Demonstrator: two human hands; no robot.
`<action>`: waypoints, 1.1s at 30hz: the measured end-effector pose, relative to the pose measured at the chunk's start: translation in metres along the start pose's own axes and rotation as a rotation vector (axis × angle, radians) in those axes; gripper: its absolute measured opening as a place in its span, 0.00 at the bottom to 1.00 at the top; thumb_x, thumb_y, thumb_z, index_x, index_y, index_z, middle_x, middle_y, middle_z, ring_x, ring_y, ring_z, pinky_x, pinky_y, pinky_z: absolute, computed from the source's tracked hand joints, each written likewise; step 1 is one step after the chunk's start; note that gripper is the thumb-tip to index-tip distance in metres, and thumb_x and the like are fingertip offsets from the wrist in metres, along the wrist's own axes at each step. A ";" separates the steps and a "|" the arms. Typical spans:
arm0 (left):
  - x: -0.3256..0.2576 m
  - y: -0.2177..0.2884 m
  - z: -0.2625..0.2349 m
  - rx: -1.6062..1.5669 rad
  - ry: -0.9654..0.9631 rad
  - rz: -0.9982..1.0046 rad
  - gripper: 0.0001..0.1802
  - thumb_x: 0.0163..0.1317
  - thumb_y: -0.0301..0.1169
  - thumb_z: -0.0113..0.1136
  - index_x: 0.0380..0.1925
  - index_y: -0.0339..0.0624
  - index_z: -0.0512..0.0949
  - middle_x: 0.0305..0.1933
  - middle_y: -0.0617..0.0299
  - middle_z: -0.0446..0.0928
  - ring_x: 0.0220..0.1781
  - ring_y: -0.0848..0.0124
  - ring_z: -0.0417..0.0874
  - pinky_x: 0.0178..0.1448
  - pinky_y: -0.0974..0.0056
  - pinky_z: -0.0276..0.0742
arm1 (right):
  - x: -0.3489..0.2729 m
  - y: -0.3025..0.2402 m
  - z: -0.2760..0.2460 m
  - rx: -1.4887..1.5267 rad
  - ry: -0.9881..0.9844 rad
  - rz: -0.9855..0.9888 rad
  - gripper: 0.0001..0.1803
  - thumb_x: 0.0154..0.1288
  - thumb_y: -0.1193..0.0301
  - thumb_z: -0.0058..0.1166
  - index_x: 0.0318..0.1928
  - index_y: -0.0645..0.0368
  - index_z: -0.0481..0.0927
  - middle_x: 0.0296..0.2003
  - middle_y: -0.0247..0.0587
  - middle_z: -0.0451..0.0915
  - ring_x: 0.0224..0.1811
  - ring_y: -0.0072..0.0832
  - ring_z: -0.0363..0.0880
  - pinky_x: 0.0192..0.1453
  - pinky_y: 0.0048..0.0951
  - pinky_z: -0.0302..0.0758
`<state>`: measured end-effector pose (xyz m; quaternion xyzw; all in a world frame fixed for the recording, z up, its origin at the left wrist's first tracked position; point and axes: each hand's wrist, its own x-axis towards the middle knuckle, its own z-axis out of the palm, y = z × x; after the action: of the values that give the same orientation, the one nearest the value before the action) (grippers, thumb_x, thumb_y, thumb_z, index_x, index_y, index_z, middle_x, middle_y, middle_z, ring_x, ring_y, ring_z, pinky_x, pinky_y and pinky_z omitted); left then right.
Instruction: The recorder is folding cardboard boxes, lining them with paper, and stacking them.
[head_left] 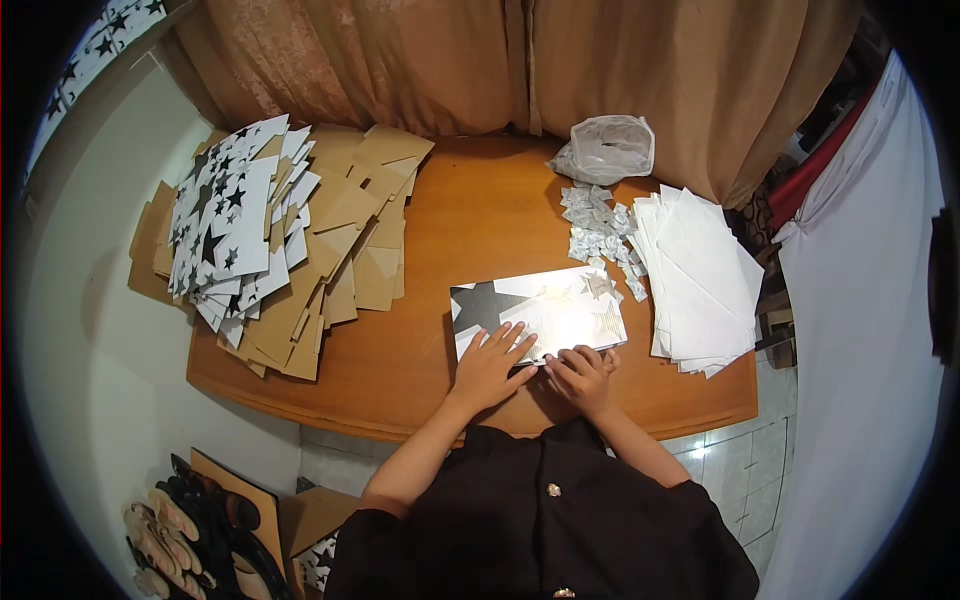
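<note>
Star-printed glossy box (540, 305) lies under left hand (490, 365), touching right hand (582, 372).

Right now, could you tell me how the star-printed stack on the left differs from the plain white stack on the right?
The star-printed stack carries black stars on white; the plain white stack shows no print. The star-printed stack lies on brown cardboard pieces, while the plain white stack rests directly on the wooden table. Both are fanned out, and neither is touched by a hand.
</note>
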<state>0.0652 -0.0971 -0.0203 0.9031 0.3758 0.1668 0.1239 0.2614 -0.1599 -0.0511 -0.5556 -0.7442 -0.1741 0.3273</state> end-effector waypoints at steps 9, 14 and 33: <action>0.004 -0.004 0.005 0.026 0.031 -0.002 0.25 0.61 0.49 0.51 0.57 0.56 0.72 0.63 0.60 0.67 0.65 0.60 0.66 0.64 0.48 0.60 | 0.023 0.017 0.001 0.208 -0.178 0.047 0.15 0.54 0.66 0.62 0.42 0.55 0.79 0.46 0.39 0.80 0.52 0.36 0.77 0.52 0.40 0.70; 0.005 -0.006 0.007 0.027 0.036 0.024 0.24 0.61 0.48 0.52 0.56 0.56 0.72 0.63 0.61 0.68 0.64 0.61 0.67 0.63 0.48 0.61 | 0.017 0.026 0.009 0.219 -0.079 -0.060 0.12 0.53 0.68 0.62 0.38 0.55 0.80 0.41 0.38 0.82 0.47 0.35 0.80 0.48 0.36 0.74; 0.010 0.004 0.003 -0.020 0.046 -0.019 0.29 0.57 0.50 0.57 0.56 0.49 0.71 0.62 0.57 0.68 0.65 0.59 0.66 0.65 0.44 0.57 | 0.024 0.031 -0.014 0.441 -0.185 0.169 0.08 0.50 0.69 0.63 0.33 0.55 0.81 0.41 0.40 0.81 0.50 0.35 0.78 0.55 0.41 0.69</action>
<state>0.0749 -0.0930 -0.0194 0.8941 0.3855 0.1899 0.1257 0.2909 -0.1417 -0.0276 -0.5447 -0.7418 0.0720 0.3846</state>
